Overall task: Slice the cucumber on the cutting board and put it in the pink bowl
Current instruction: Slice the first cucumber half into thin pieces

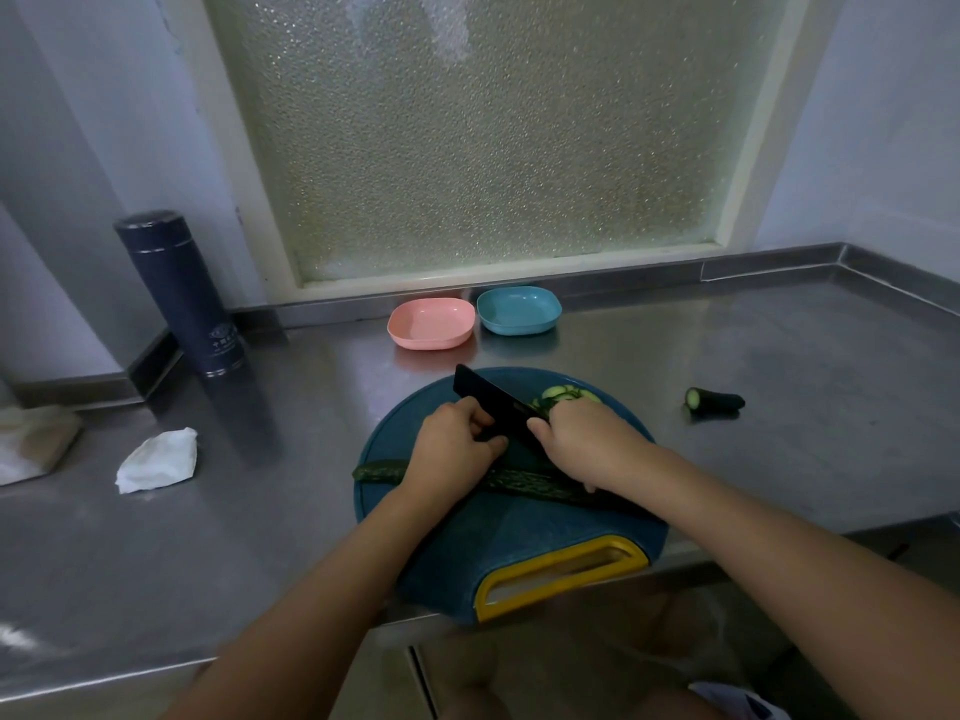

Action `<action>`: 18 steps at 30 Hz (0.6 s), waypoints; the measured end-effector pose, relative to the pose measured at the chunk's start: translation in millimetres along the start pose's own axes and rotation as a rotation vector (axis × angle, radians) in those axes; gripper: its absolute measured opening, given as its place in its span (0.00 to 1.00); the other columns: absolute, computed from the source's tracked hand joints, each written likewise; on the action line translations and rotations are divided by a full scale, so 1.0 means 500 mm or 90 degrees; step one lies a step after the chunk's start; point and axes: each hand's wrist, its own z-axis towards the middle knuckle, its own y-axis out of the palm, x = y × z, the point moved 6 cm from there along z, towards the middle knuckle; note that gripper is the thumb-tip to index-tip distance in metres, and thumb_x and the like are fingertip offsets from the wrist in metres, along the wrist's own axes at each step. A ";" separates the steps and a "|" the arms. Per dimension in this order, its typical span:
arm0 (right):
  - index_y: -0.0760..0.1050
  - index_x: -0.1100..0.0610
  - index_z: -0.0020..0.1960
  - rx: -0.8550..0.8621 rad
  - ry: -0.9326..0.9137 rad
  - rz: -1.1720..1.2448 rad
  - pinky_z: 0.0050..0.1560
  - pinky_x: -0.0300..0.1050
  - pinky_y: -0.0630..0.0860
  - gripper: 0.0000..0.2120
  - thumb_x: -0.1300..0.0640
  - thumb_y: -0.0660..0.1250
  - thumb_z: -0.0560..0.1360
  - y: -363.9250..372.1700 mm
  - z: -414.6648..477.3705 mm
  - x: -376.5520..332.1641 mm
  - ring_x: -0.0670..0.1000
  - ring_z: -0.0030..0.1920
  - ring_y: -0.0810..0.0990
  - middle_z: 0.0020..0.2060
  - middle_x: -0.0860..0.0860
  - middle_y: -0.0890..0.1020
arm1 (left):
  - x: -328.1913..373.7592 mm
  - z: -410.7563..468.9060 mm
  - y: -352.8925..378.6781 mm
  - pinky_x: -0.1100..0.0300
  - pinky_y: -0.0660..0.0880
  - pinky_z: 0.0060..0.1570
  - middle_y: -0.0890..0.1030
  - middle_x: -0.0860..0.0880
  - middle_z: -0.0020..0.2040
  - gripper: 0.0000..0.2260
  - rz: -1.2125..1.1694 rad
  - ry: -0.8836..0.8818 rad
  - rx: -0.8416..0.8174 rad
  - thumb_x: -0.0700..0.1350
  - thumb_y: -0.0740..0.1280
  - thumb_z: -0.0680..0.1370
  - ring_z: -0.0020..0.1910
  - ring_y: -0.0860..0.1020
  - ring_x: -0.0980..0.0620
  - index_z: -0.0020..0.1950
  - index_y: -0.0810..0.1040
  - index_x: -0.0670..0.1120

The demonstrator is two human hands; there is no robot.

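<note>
Steel counter under a frosted window, dim light. From my remote seat I read this as mid-slicing. The cucumber lies across the round cutting board, with a few slices piled at the far edge. The pink bowl behind the board holds nothing I can see.

Risks: the left fingertips sit right against the knife blade, so one slip could nick them. The long cucumber may roll under pressure. The board's handle end overhangs the counter edge, so a hard push there could tip it. Slices near the rim could skid off.

Right hand is fisted around the knife handle, wrist low, blade angled away to the left. Left hand is knuckles-up, fingers curled down onto the cucumber beside the blade. Exactly what the fingertips pin is hidden, so I can't tell. Both forearms reach in from the near edge.
</note>
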 end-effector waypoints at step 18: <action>0.68 0.57 0.33 0.017 -0.042 0.010 0.38 0.48 0.79 0.24 0.47 0.50 0.82 -0.004 -0.011 -0.016 0.51 0.25 0.73 0.26 0.53 0.72 | 0.007 -0.003 -0.006 0.66 0.67 0.32 0.77 0.52 0.38 0.08 0.003 -0.012 0.007 0.45 0.72 0.71 0.39 0.74 0.56 0.44 0.75 0.46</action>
